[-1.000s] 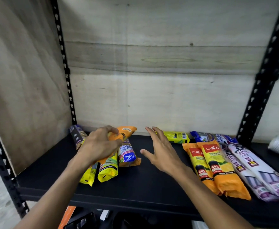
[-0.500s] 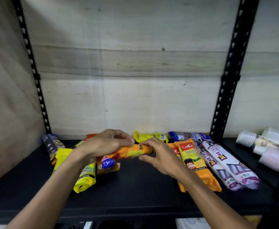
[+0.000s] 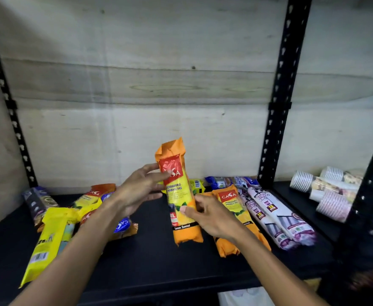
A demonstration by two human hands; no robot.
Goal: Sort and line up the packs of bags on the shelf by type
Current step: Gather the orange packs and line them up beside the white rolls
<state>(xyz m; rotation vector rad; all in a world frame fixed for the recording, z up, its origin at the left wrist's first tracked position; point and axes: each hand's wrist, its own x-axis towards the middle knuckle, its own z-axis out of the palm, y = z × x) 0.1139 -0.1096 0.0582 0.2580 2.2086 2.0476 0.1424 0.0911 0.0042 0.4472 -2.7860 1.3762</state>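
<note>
Head view: orange pack [image 3: 182,199] upright in left grip [image 3: 140,191] and right grip [image 3: 207,214].

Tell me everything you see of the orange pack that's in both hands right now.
The orange pack is a long, crinkly plastic sleeve with a red CASA label, a yellow panel reading degradable garbage bag, and a black lemon-scented strip. It is held nearly upright above the shelf, top tilted slightly left. The left hand pinches its upper part, the right hand its lower part.
</note>
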